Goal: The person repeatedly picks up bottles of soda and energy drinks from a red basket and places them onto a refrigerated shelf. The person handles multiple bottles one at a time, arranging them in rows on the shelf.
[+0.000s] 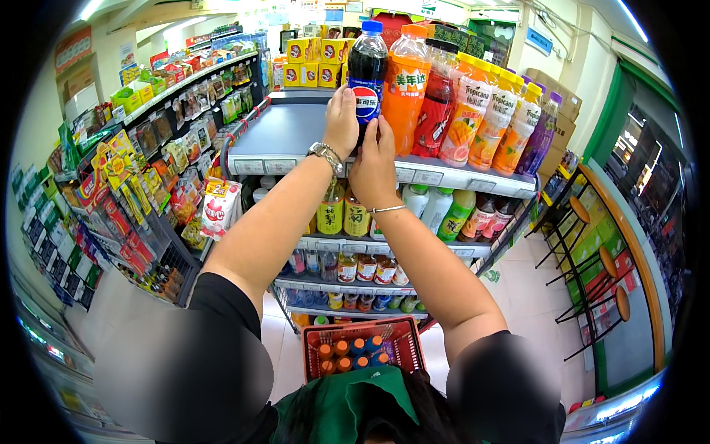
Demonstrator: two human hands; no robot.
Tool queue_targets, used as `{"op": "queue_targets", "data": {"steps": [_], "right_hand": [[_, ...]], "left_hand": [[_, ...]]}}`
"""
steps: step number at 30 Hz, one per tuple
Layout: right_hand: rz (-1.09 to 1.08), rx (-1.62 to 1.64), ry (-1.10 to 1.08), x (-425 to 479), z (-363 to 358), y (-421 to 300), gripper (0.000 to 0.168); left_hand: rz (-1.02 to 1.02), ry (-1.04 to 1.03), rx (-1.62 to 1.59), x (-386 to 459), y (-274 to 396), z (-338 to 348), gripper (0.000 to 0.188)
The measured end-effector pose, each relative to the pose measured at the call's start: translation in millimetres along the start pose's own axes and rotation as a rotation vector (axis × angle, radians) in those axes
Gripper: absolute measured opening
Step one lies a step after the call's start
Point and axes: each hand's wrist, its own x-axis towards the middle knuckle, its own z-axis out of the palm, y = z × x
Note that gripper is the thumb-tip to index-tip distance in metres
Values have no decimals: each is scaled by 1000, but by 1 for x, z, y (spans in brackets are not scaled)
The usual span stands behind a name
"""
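Both my hands are on a dark Pepsi bottle (pixel 368 66) with a blue cap, which stands upright on the top shelf (pixel 283 126). My left hand (pixel 340 119) clasps its left side, the thumb lying along the label. Lower down, my right hand (pixel 376 166) has its fingers against the bottle's front and right side. Just right of it stands an orange soda bottle (pixel 407 91). A red drink bottle (pixel 435 105), several Tropicana juice bottles (pixel 468 111) and a purple drink bottle (pixel 541 136) continue the row to the right. The bottle's base is hidden behind my hands.
Bottled drinks (pixel 330 208) fill the lower shelves. On the floor before me sits a red basket (pixel 363 327) holding several orange-capped bottles (pixel 358 347). A snack rack (pixel 183 116) runs along the left. Yellow boxes (pixel 316 61) are stacked behind; stools (pixel 579 211) stand right.
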Motion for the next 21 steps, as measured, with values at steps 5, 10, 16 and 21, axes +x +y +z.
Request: {"op": "queue_targets", "data": {"steps": [5, 10, 16, 21], "right_hand": [[-56, -104, -10, -8, -8, 11, 54], [9, -86, 5, -1, -9, 2, 47], [-52, -127, 42, -28, -33, -11, 35], [56, 276, -215, -167, -77, -14, 31]], "left_hand": [[-65, -120, 28, -9, 19, 5, 57], [-53, -95, 179, 0, 9, 1, 59], [-33, 133, 244, -51, 44, -13, 42], [-91, -169, -125, -211, 37, -74, 31]]}}
